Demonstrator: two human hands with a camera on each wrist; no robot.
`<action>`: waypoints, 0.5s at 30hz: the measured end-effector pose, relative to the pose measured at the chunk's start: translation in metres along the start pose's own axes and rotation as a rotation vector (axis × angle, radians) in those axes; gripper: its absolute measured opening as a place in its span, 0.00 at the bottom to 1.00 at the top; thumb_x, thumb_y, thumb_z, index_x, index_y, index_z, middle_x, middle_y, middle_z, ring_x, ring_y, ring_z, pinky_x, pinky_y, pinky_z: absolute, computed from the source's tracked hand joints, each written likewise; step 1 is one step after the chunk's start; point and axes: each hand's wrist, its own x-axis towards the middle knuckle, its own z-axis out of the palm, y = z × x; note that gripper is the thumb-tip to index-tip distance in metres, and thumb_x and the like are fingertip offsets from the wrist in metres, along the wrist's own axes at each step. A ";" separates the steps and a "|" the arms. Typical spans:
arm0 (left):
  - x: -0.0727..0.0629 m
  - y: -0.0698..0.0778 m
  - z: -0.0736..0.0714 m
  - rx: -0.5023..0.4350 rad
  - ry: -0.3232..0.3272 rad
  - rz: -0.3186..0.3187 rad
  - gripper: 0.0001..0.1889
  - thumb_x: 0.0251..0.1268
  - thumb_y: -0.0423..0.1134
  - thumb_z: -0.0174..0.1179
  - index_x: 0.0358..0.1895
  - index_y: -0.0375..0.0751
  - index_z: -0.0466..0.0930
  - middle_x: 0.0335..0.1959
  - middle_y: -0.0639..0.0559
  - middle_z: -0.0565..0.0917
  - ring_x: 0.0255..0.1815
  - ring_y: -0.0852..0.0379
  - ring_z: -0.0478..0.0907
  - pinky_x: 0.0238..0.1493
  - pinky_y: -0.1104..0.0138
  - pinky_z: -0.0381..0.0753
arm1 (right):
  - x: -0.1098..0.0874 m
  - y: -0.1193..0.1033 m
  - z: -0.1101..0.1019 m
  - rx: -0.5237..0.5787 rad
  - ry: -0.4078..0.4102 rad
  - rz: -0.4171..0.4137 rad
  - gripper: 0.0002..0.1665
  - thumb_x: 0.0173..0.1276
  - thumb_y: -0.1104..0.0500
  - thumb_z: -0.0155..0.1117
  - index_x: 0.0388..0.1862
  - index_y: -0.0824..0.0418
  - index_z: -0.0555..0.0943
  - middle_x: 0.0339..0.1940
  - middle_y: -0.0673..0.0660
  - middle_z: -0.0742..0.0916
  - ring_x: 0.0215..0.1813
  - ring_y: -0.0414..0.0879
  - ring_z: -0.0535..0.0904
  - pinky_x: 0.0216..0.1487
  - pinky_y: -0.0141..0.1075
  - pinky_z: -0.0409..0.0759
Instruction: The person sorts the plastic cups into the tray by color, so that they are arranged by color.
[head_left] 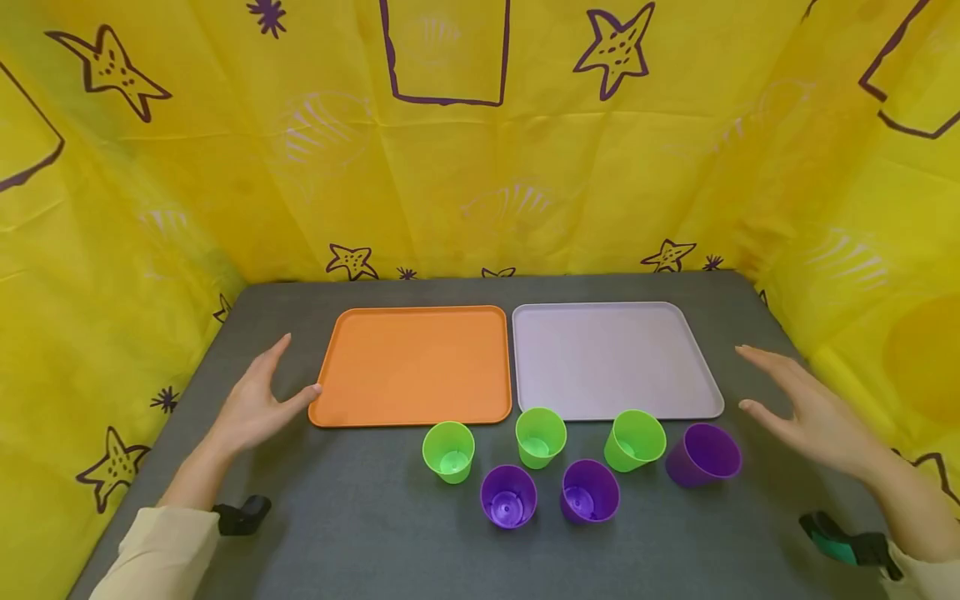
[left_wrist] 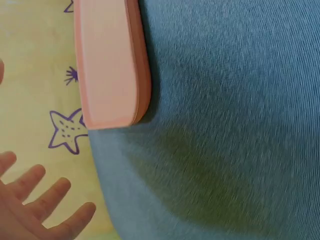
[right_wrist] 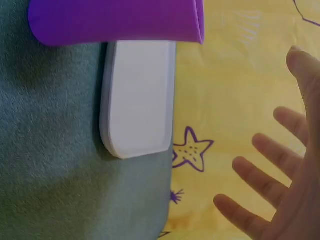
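Observation:
My left hand (head_left: 255, 407) is held with spread fingers beside the left edge of an orange tray (head_left: 416, 367), holding nothing. Over on the right, my right hand (head_left: 813, 417) also has its fingers apart and nothing in it; the nearest thing is a purple cup (head_left: 703, 455). A light grey tray (head_left: 611, 358) lies right of the orange one. In front of the trays stand a green cup (head_left: 448, 452), a second green cup (head_left: 541, 437) and a third green cup (head_left: 635, 441). Closer to me are a purple cup (head_left: 509, 497) and another purple cup (head_left: 590, 492).
The dark grey table (head_left: 360, 517) carries everything. A yellow cloth (head_left: 450, 192) with starfish drawings hangs behind it and along both sides. Each wrist wears a dark strap, and light sleeves (head_left: 161, 546) cover the forearms.

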 end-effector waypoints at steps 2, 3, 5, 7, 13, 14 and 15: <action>0.001 -0.001 0.003 -0.024 0.010 -0.016 0.49 0.56 0.57 0.59 0.74 0.47 0.38 0.69 0.32 0.55 0.61 0.30 0.60 0.48 0.34 0.66 | -0.002 -0.002 0.002 0.014 0.009 -0.008 0.47 0.49 0.63 0.72 0.69 0.55 0.62 0.62 0.63 0.72 0.65 0.19 0.51 0.59 0.08 0.45; 0.001 -0.001 0.005 -0.036 0.016 -0.025 0.49 0.56 0.57 0.59 0.74 0.45 0.38 0.68 0.32 0.56 0.60 0.31 0.62 0.47 0.35 0.67 | -0.003 -0.004 0.003 0.025 0.014 -0.014 0.48 0.48 0.65 0.72 0.69 0.56 0.63 0.62 0.62 0.72 0.65 0.19 0.52 0.58 0.07 0.47; 0.002 -0.001 0.008 -0.058 0.029 -0.043 0.49 0.56 0.56 0.60 0.73 0.43 0.39 0.67 0.31 0.58 0.59 0.31 0.63 0.46 0.37 0.69 | -0.005 -0.007 0.005 0.046 0.018 -0.027 0.48 0.46 0.67 0.72 0.68 0.57 0.64 0.62 0.60 0.72 0.64 0.20 0.53 0.56 0.07 0.51; 0.003 -0.001 0.011 -0.080 0.035 -0.062 0.49 0.56 0.56 0.60 0.73 0.41 0.40 0.66 0.31 0.59 0.58 0.31 0.64 0.46 0.38 0.70 | -0.007 -0.010 0.008 0.069 0.014 -0.037 0.49 0.45 0.69 0.73 0.68 0.59 0.64 0.63 0.57 0.72 0.64 0.21 0.55 0.54 0.06 0.54; 0.006 -0.002 0.017 -0.124 0.042 -0.105 0.49 0.54 0.52 0.63 0.72 0.37 0.43 0.65 0.31 0.61 0.58 0.31 0.65 0.46 0.41 0.74 | -0.014 -0.018 0.022 0.119 -0.014 -0.035 0.48 0.46 0.70 0.72 0.68 0.59 0.64 0.65 0.50 0.70 0.63 0.22 0.58 0.52 0.08 0.60; 0.007 -0.002 0.018 -0.125 0.041 -0.107 0.49 0.54 0.51 0.64 0.72 0.36 0.44 0.65 0.31 0.62 0.58 0.31 0.66 0.46 0.42 0.74 | -0.015 -0.020 0.024 0.128 -0.019 -0.030 0.48 0.46 0.70 0.72 0.68 0.59 0.64 0.64 0.48 0.70 0.63 0.23 0.59 0.52 0.09 0.61; 0.008 -0.003 0.020 -0.125 0.039 -0.111 0.49 0.53 0.50 0.65 0.71 0.36 0.45 0.64 0.31 0.62 0.57 0.31 0.66 0.46 0.42 0.75 | -0.017 -0.022 0.026 0.135 -0.023 -0.025 0.48 0.46 0.70 0.72 0.68 0.59 0.64 0.64 0.47 0.70 0.62 0.23 0.60 0.51 0.09 0.62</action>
